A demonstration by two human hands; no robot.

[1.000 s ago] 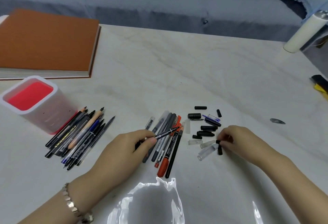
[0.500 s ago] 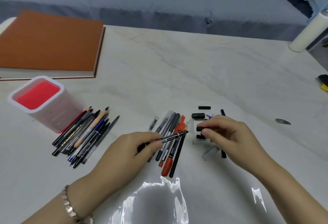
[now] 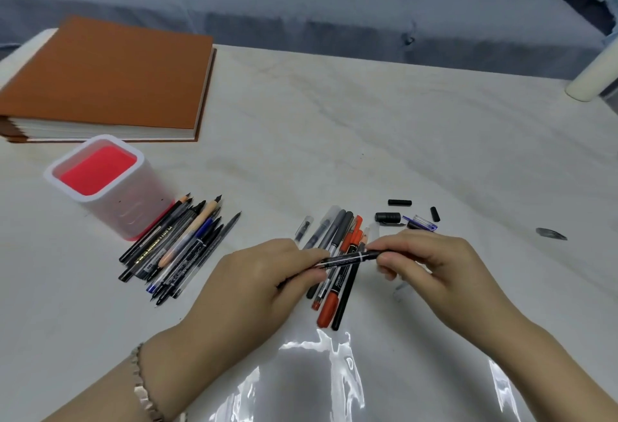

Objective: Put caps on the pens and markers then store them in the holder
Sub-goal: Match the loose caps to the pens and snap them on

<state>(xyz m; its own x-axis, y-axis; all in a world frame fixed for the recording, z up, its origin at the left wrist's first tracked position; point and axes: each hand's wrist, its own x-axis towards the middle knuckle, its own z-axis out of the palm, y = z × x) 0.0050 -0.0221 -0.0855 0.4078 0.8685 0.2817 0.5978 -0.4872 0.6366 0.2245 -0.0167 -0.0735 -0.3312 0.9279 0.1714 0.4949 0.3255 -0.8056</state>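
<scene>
Over the middle pile of pens (image 3: 337, 274), we grip a black pen (image 3: 347, 258): left hand (image 3: 254, 274) curled round its barrel, right hand (image 3: 431, 264) pinching its other end. Bare table (image 3: 368, 140) lies open beyond. We see the holder (image 3: 127, 217) at left, near the book (image 3: 107, 77). Pen lettering is too small to read.

pen (image 3: 347, 258) end hidden, white cylinder (image 3: 592, 77) cropped

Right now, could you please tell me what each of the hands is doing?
Left hand: closed, gripping the black pen.
Right hand: closed, pinching that pen's other end.
</scene>
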